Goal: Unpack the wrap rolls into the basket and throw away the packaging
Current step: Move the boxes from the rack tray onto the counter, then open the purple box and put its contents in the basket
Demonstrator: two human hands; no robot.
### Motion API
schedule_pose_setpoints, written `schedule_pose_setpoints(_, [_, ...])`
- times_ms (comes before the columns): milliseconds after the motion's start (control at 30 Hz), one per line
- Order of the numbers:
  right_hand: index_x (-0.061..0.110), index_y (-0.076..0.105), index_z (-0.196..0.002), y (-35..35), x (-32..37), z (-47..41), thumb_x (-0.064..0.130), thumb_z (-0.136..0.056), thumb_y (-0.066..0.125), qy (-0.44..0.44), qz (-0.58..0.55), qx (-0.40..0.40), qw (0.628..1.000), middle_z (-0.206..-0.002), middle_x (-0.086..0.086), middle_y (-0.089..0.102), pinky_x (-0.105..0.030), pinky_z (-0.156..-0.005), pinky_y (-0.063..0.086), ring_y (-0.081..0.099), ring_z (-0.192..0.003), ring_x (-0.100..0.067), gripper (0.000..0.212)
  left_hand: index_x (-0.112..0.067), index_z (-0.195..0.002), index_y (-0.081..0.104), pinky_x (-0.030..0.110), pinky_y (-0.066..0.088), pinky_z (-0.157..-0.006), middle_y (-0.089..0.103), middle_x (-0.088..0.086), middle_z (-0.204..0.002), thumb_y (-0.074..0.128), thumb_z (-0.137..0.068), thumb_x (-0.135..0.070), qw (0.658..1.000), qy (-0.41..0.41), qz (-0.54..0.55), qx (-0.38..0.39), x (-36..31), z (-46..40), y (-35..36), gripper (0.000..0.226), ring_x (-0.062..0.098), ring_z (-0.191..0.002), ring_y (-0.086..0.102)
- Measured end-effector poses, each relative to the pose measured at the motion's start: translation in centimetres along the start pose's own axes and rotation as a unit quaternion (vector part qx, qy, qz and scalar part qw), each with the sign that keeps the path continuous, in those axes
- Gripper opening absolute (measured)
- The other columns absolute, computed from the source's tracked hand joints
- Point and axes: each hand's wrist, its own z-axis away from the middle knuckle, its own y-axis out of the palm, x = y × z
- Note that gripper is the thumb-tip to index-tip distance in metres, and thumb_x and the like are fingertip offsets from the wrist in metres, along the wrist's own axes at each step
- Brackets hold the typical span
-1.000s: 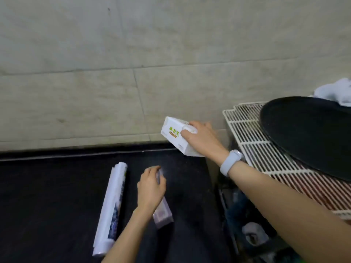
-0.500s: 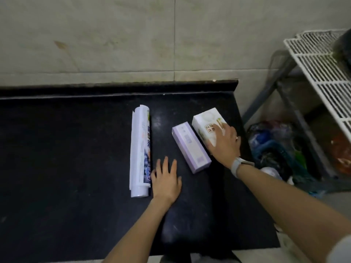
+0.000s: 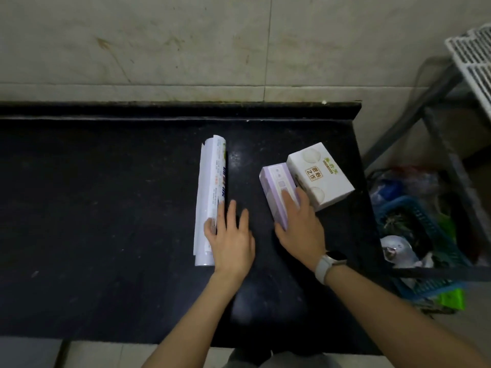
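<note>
On the black counter (image 3: 106, 208) lies a long white wrap roll (image 3: 211, 187) in printed paper packaging. Right of it sits a narrow purple box (image 3: 276, 181), and a white box (image 3: 321, 173) with green and brown print touches its right side. My left hand (image 3: 232, 237) rests flat beside the near end of the roll, fingers apart, thumb and forefinger touching it. My right hand (image 3: 300, 224) covers the near end of the purple box, thumb on its left side and fingers on top.
A blue plastic basket (image 3: 435, 288) with bags and rubbish stands on the floor right of the counter, under a grey metal frame (image 3: 457, 181). A white wire rack (image 3: 473, 57) juts in at the top right. A tiled wall backs the counter.
My right hand set the white box down beside the purple box and shifted onto the purple box. My left hand slid left until it touched the roll.
</note>
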Motion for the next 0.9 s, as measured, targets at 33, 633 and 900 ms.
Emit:
schedule_pose_setpoints(33, [0.024,0.013,-0.141,0.1,-0.1,-0.1,0.034,-0.081,0.057,0.000,0.006,-0.004,1.000,-0.148,-0.013,0.017,-0.044,-0.084,0.052,0.044,-0.115,-0.032,0.075,-0.014,-0.126,0.051,0.059,0.031,-0.101,0.043,0.017,-0.142,0.070,-0.071,-0.021,0.999,-0.034,0.007,0.004,0.7,-0.6,-0.3,0.059,0.036,-0.135,0.035])
schedule_pose_setpoints(633, [0.027,0.026,-0.140,1.2,2.1,1.4,0.028,-0.083,0.056,-0.012,-0.272,0.048,0.961,-0.147,-0.002,0.027,-0.028,-0.091,0.037,0.043,-0.125,-0.022,0.064,-0.022,-0.126,0.041,0.031,0.041,-0.073,0.047,0.007,-0.110,0.062,-0.073,-0.024,0.897,-0.330,0.293,0.040,5.3,3.0,-0.8,0.057,0.021,-0.084,0.051])
schedule_pose_setpoints(900, [0.029,0.039,-0.134,4.0,12.4,6.4,0.027,-0.084,0.056,-0.127,-0.323,0.186,0.919,-0.137,0.004,0.041,-0.029,-0.093,0.041,0.047,-0.117,-0.012,0.052,-0.011,-0.115,0.051,0.024,0.040,-0.068,0.056,0.004,-0.102,0.068,-0.070,-0.014,0.795,-0.451,0.390,-0.111,13.5,13.3,-4.3,0.048,0.016,-0.096,0.053])
